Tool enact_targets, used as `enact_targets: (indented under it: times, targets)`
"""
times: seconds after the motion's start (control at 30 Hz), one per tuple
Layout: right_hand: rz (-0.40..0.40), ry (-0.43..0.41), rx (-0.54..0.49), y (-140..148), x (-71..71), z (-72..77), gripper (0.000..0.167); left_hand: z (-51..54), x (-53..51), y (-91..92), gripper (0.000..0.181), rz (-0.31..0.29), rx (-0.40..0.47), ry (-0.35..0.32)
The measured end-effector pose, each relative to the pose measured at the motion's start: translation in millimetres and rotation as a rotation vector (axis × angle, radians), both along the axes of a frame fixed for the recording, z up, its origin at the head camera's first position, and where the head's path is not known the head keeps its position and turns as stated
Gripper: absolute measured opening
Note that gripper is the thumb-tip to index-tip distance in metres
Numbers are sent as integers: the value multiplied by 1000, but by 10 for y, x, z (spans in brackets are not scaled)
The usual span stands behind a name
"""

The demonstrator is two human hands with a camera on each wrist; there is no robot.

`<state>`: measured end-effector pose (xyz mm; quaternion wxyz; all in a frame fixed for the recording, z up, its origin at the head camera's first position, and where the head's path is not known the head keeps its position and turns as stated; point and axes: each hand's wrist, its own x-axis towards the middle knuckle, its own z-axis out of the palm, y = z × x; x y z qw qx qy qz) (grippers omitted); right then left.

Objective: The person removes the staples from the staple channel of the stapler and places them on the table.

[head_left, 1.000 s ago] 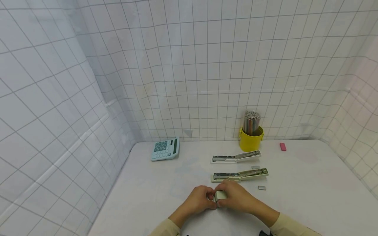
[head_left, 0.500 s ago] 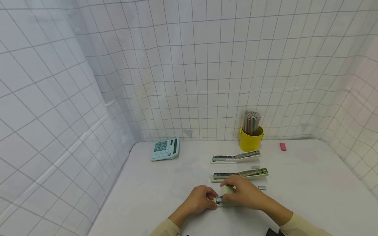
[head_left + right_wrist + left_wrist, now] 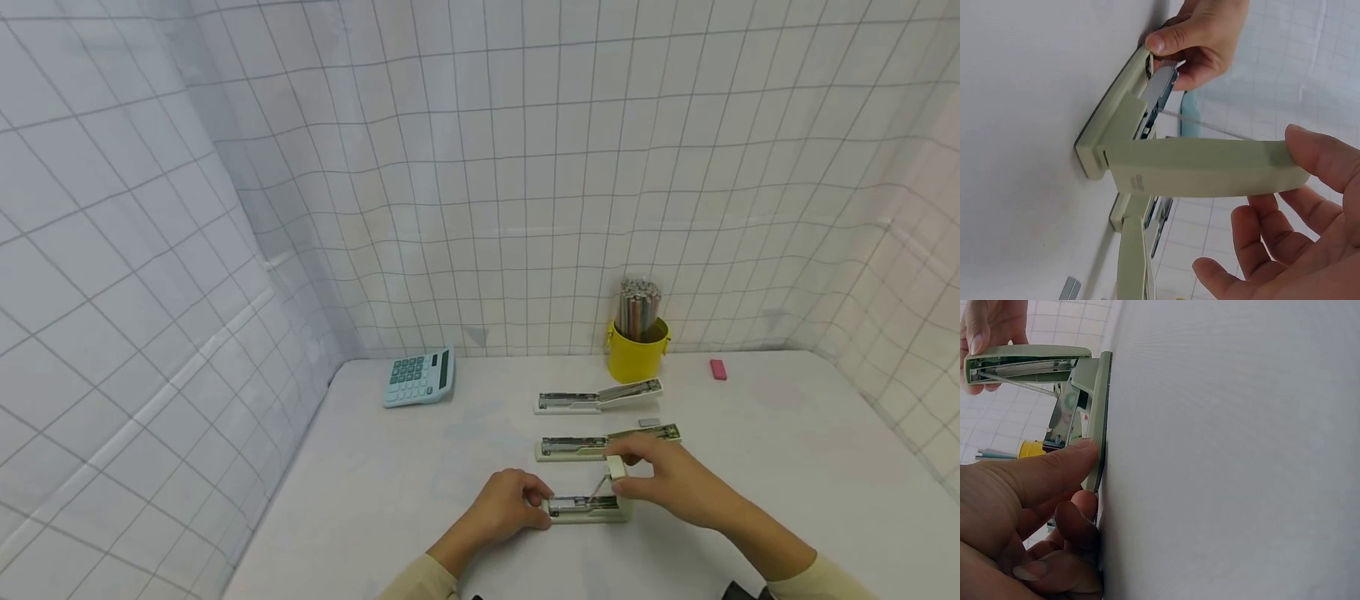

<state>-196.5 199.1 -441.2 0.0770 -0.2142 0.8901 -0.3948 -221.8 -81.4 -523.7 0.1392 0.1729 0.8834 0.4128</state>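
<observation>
A pale green stapler stands on the table between my hands, its base (image 3: 588,517) flat and its top cover (image 3: 1204,165) swung up about upright. My left hand (image 3: 506,510) pinches the front end of the base, thumb on one side and fingers on the other. With thumb and fingertips, my right hand (image 3: 678,485) grips the free end of the raised cover. A thin coil spring (image 3: 1204,122) stretches from the cover down to the metal magazine (image 3: 1161,90), which shows uncovered.
Behind lie a second pale green stapler (image 3: 573,449) and a white stapler (image 3: 567,403), both opened out. A grey staple strip (image 3: 648,422) lies near them. Further back are a yellow bucket (image 3: 636,358) of pencils, a pink eraser (image 3: 718,369) and a blue calculator (image 3: 420,377).
My right hand has lifted the stapler's cover and swung it up and to the right, baring the magazine and spring. My left hand has stayed on the base's front end.
</observation>
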Motion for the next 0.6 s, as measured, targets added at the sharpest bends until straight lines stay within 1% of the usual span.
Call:
enact_targets:
  times: [0.17, 0.3, 0.43, 0.6]
  targets:
    - [0, -2, -31, 145, 50, 10, 34, -14, 7, -2, 22, -2, 6, 2]
    - [-9, -26, -54, 295, 68, -9, 33, -11, 18, 4, 22, 1, 2, -2]
    - [-21, -53, -23, 494, 68, -31, 34, -1, 20, 9, 21, 0, -5, 1]
    - [14, -79, 3, 734, 70, -77, 35, 18, 27, 8, 21, 3, 4, -4]
